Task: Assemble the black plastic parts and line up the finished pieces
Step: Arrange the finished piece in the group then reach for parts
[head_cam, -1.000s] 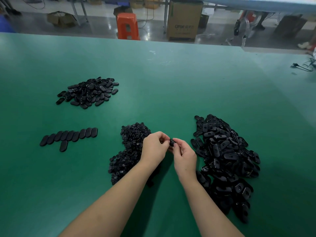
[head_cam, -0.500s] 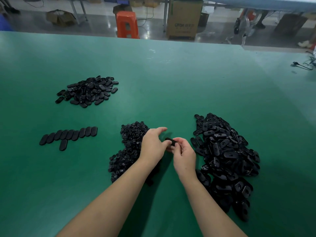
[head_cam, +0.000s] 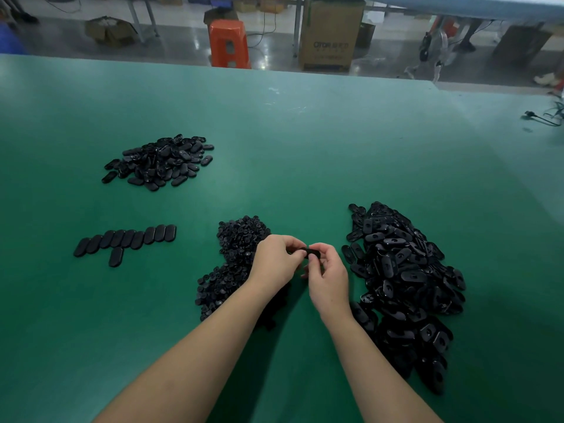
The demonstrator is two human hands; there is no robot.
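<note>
1. Workshop floor stretching out behind, with an orange stool [head_cam: 230,44] and a cardboard box [head_cam: 331,38] beyond the far edge of the green counter [head_cam: 305,141].
2. Sitting sorted into separate heaps, probably so each hand can reach its own stock: small round pieces [head_cam: 235,257] just left of the hands, slotted oval shells [head_cam: 403,279] heaped on the right.
3. Pinching one oval piece [head_cam: 312,254] between both hands, held up above the counter between the two near heaps. Left hand [head_cam: 276,262] curling its grip onto the left end, right hand [head_cam: 328,277] clamping the other end between thumb and fingers, likely steadying it while a small part gets pressed in. Can't tell if the insert is seated, too hidden by fingers.
4. Waiting off to the left: finished row [head_cam: 128,239] lying side by side, touching, with one extra oval [head_cam: 116,257] tucked just below it, looking like the start of a second line.
5. Resting farther back on the left, another oval pile [head_cam: 158,161], well apart from the action.
</note>
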